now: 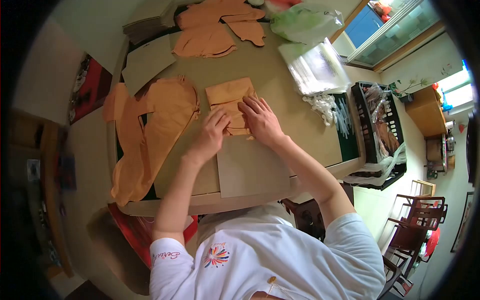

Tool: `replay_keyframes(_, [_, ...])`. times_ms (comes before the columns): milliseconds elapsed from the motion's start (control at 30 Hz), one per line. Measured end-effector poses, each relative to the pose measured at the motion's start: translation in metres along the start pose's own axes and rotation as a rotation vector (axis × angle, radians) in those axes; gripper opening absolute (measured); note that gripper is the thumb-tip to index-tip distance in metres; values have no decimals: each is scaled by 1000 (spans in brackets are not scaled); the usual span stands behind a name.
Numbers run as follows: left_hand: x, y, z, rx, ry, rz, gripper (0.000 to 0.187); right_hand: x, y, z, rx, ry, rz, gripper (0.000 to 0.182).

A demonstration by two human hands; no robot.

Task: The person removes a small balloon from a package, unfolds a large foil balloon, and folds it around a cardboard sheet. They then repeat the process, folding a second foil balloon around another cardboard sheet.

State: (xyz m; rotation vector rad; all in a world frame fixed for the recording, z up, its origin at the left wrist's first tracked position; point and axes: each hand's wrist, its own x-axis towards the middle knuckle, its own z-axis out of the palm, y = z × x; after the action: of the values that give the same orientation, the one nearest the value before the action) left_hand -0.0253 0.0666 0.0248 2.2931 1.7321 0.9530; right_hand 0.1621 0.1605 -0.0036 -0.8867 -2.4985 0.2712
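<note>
A folded orange garment (pixel 229 94) lies on the table in front of me, its lower end over the top of a grey cardboard sheet (pixel 253 170). My left hand (pixel 214 131) is closed at the garment's left edge, fingers bent together on the cloth. Across its right side rests my right hand (pixel 261 120), open, fingers laid over the fabric and thumb hidden. Another orange garment (pixel 162 117) is spread out left of my left hand. More orange garments (pixel 207 25) lie at the table's far side.
Clear plastic bags (pixel 320 70) and a green-tinted bag (pixel 305 24) lie at the far right. Nearer are white bundled pieces (pixel 322 107) and thin clear strips (pixel 343 117). A black crate (pixel 362 125) stands beyond the right edge. Grey card (pixel 147 65) lies far left.
</note>
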Motion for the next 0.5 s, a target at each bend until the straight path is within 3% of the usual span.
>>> replay_keyframes(100, [13, -22, -15, 83, -168, 107, 26, 0, 1, -1, -2, 8, -18, 43])
replay_keyframes(133, [18, -27, -15, 59, -133, 145, 23, 1, 1, 0, 1, 16, -25, 42])
replay_keyframes(333, [40, -39, -21, -22, -298, -31, 17, 1, 2, 2, -23, 23, -37, 42])
replay_keyframes(500, [46, -34, -10, -70, -167, 43, 23, 4, -1, -1, -25, -9, -11, 49])
